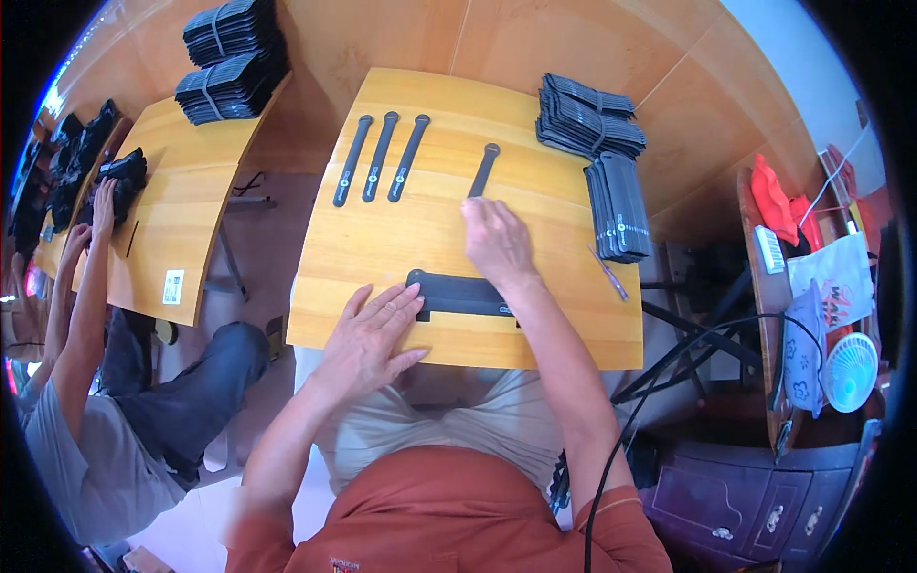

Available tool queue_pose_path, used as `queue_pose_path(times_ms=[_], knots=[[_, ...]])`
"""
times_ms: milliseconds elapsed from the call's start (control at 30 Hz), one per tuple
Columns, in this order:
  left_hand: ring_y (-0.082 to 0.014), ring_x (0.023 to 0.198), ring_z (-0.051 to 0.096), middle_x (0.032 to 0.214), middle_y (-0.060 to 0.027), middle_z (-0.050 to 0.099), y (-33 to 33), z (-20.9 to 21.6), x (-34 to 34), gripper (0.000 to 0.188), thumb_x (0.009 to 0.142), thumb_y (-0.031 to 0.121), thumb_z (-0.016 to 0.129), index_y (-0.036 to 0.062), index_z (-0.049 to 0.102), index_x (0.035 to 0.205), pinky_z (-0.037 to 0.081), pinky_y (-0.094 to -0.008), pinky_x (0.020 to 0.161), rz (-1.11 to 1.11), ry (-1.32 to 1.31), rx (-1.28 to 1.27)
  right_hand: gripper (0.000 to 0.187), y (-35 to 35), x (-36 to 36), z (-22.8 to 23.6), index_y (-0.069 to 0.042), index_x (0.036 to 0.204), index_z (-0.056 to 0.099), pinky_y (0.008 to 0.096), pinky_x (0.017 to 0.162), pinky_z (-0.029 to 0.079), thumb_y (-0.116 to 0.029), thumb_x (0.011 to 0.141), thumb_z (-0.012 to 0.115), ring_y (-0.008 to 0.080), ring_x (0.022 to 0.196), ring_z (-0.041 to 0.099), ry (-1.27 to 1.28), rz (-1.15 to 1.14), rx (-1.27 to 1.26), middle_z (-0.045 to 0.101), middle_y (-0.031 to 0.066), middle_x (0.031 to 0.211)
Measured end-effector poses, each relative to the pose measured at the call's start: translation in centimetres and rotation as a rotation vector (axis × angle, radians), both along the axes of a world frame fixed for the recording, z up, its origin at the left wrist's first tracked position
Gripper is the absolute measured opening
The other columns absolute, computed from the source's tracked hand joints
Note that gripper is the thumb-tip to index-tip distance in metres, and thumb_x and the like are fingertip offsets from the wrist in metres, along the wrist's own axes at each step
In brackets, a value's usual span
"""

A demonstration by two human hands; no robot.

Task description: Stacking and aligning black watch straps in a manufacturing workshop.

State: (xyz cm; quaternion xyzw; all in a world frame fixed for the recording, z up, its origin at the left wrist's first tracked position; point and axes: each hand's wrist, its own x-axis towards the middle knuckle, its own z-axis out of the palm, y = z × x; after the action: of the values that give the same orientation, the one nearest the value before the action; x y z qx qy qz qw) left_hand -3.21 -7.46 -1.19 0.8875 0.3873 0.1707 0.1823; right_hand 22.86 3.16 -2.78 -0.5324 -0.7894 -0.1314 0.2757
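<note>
My right hand (498,241) is closed over the near end of a narrow dark strap (486,168) with a rounded tip, which lies on the wooden table. My left hand (374,334) rests with its fingers stretched out at the table's near side. Its fingertips touch the left end of a wider black fabric piece (460,294), which lies crosswise in front of me. My right wrist covers part of that piece's right end. Three similar straps, the left one (352,161), the middle one (380,158) and the right one (409,159), lie side by side at the far left.
Banded stacks of black pieces (590,116) and another bundle (618,208) sit at the table's right edge, by a thin purple-handled tool (608,274). A black cable (659,368) crosses at my right. On the left, a co-worker's hands (98,210) handle black pieces at another table (191,201).
</note>
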Motion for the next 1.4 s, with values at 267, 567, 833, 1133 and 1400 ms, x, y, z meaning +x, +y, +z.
queue_pose_path(times_ms=[267, 567, 833, 1133, 1400], knots=[[-0.0296, 0.121, 0.067, 0.143, -0.0182, 0.062, -2.2, 0.3, 0.7, 0.069, 0.098, 0.032, 0.073, 0.0026, 0.045, 0.153, 0.055, -0.0451, 0.103, 0.199, -0.553, -0.381, 0.018, -11.3, 1.5, 8.9, -0.002, 0.105, 0.070, 0.0364, 0.061, 0.059, 0.003, 0.088, 0.073, 0.0303, 0.067, 0.069, 0.285, -0.007, 0.248, 0.072, 0.0112, 0.083], [-0.0181, 0.090, 0.074, 0.110, -0.0142, 0.076, -3.6, 2.7, 2.3, 0.033, 0.111, 0.029, 0.055, 0.0015, 0.064, 0.126, 0.061, -0.0298, 0.079, 0.283, -1.582, -1.324, 0.017, -20.8, -0.8, 9.8, 0.000, 0.106, 0.072, 0.0363, 0.071, 0.062, 0.000, 0.088, 0.073, 0.0326, 0.081, 0.077, 0.714, 0.475, -0.350, 0.076, 0.0162, 0.095], [-0.0140, 0.084, 0.069, 0.106, -0.0125, 0.075, -4.1, 2.9, 3.7, 0.034, 0.112, 0.029, 0.052, -0.0005, 0.068, 0.121, 0.057, -0.0280, 0.071, 0.374, -1.375, -0.879, 0.013, -21.1, 0.8, 5.8, 0.001, 0.102, 0.072, 0.0274, 0.071, 0.057, 0.004, 0.090, 0.071, 0.0134, 0.083, 0.073, 1.152, 0.268, -0.677, 0.076, 0.0112, 0.097], [-0.0108, 0.073, 0.065, 0.090, -0.0063, 0.070, -3.2, 2.2, 1.6, 0.020, 0.103, 0.015, 0.069, -0.0037, 0.076, 0.108, 0.055, -0.0254, 0.068, 0.511, -1.160, -0.694, 0.012, -19.5, 4.1, 3.4, 0.005, 0.103, 0.071, 0.0275, 0.073, 0.057, 0.001, 0.092, 0.067, 0.0141, 0.083, 0.070, 1.076, -0.135, -0.481, 0.072, 0.0114, 0.094], [-0.0114, 0.073, 0.069, 0.085, -0.0056, 0.070, -3.0, 0.6, 1.7, 0.014, 0.097, 0.003, 0.074, -0.0029, 0.076, 0.109, 0.057, -0.0243, 0.068, 0.476, -1.050, -0.755, 0.015, -18.5, 5.6, 1.0, 0.005, 0.108, 0.064, 0.0298, 0.074, 0.061, -0.010, 0.103, 0.064, 0.0144, 0.084, 0.069, 1.228, -0.072, -0.515, 0.069, 0.0104, 0.097]])
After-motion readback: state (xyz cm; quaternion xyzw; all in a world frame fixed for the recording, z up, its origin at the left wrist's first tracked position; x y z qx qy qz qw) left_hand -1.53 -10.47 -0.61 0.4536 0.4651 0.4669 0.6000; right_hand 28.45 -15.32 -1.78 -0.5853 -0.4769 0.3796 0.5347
